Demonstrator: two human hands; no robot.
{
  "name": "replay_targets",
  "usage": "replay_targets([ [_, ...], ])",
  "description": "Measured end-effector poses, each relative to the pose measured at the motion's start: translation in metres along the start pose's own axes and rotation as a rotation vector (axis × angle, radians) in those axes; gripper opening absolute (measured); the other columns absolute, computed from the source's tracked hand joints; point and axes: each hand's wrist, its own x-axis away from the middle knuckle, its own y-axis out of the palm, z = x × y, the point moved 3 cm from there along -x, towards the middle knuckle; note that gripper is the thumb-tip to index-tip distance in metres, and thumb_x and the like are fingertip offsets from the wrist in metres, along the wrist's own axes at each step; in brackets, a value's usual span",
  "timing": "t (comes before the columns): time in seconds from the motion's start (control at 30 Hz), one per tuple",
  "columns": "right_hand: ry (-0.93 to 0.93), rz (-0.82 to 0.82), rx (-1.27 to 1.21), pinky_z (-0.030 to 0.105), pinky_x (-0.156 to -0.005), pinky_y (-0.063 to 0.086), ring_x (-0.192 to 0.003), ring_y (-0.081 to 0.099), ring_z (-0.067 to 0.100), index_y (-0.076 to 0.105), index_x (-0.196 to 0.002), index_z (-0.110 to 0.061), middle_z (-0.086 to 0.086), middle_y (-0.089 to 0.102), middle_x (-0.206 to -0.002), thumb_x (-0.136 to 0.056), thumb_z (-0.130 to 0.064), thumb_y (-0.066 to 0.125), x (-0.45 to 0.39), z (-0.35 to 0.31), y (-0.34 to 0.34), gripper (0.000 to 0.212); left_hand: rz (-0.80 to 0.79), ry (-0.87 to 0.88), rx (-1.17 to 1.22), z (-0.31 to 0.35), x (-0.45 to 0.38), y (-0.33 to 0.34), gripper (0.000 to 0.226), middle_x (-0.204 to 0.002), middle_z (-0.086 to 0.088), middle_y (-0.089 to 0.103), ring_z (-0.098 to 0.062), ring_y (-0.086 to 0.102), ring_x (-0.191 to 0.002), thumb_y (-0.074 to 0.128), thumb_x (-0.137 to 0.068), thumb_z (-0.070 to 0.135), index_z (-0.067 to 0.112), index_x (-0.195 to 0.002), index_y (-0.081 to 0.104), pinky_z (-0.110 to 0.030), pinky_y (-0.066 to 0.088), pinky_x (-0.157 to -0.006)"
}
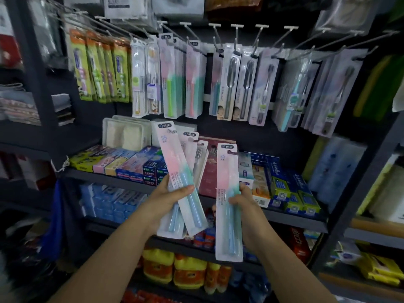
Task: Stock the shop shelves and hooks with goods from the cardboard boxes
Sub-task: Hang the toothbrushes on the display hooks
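Observation:
My left hand grips a fanned bunch of toothbrush packs, long pink-to-green blister cards with blue brushes, tilted left in front of the toothpaste shelf. My right hand holds a single toothbrush pack of the same kind, upright, a little to the right. Above hangs a row of wire hooks with toothbrush packs of several kinds; matching pink-green packs hang near the middle. No cardboard box is in view.
A dark metal shelf carries toothpaste boxes just behind my hands. Lower shelves hold blue boxes and yellow bottles. Folded cloths lie on the left rack; packaged goods fill the right rack.

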Motion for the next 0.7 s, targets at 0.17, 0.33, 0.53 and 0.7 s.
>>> replay_targets([
  [0.17, -0.088, 0.006, 0.054, 0.030, -0.075, 0.052, -0.089, 0.066, 0.017, 0.051, -0.120, -0.025, 0.002, 0.069, -0.102, -0.096, -0.006, 0.044, -0.036, -0.008, 0.018, 0.031, 0.005, 0.026, -0.023, 0.017, -0.025, -0.026, 0.029, -0.100, 0.009, 0.066, -0.005, 0.063, -0.086, 0.068, -0.084, 0.018, 0.037, -0.101, 0.055, -0.018, 0.047, -0.067],
  [0.33, -0.188, 0.045, 0.102, 0.021, -0.074, 0.049, -0.084, 0.067, 0.003, 0.055, -0.117, -0.028, -0.014, 0.071, -0.093, -0.096, -0.004, 0.048, -0.090, -0.028, 0.044, 0.032, -0.015, 0.037, -0.017, 0.046, -0.070, -0.060, 0.028, -0.097, 0.004, 0.070, -0.014, 0.067, -0.087, 0.069, -0.082, 0.019, 0.035, -0.101, 0.056, -0.028, 0.051, -0.069],
  [0.53, -0.306, 0.151, 0.149, 0.021, -0.075, 0.053, -0.093, 0.068, 0.006, 0.055, -0.121, -0.030, -0.014, 0.071, -0.100, -0.095, -0.006, 0.053, -0.150, -0.058, 0.068, 0.035, -0.114, 0.091, -0.101, 0.081, -0.125, -0.093, 0.039, -0.106, 0.004, 0.069, -0.015, 0.065, -0.099, 0.074, -0.078, 0.023, 0.036, -0.109, 0.055, -0.034, 0.049, -0.091],
  [0.7, -0.327, 0.247, 0.211, 0.023, -0.078, 0.054, -0.089, 0.068, 0.003, 0.051, -0.126, -0.033, -0.016, 0.072, -0.098, -0.096, -0.011, 0.055, -0.180, -0.068, 0.076, 0.038, -0.224, 0.104, -0.140, 0.091, -0.150, -0.104, 0.073, -0.108, 0.006, 0.071, -0.014, 0.064, -0.104, 0.089, -0.048, 0.050, 0.041, -0.111, 0.053, -0.035, 0.046, -0.098],
])
